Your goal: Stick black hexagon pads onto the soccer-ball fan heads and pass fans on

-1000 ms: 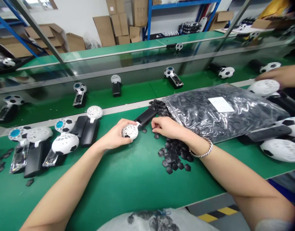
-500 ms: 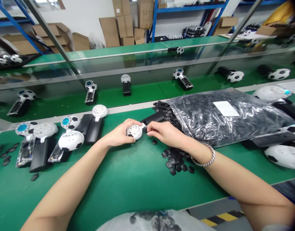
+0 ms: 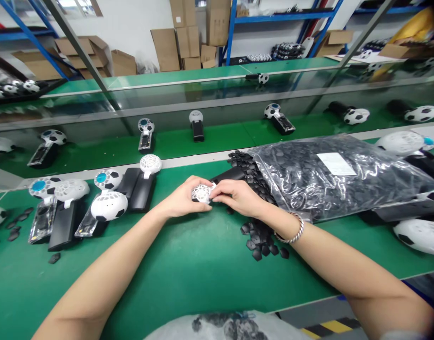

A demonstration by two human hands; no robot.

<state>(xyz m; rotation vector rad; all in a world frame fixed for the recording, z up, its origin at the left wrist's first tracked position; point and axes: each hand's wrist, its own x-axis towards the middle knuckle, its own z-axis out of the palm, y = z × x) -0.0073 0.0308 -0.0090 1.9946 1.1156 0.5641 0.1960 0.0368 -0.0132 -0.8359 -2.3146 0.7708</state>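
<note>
My left hand is closed around the white lattice head of a football-shaped device, thumb below and fingers above. Its black handle points away to the right, partly behind my right hand. That hand is pinched at the right edge of the white head; whatever sits between the fingertips is hidden. Small black pentagon pieces lie loose beside my right forearm, and more spill from the mouth of a clear plastic bag filled with them.
Several similar devices stand in a row at the left of the green table. More devices lie on the green conveyor belt beyond the table's far edge. Others sit at the far right. Cardboard boxes are stacked behind.
My right hand has moved left from the joint with the handle onto the edge of the white head. The devices on the belt have shifted slightly right in view.
</note>
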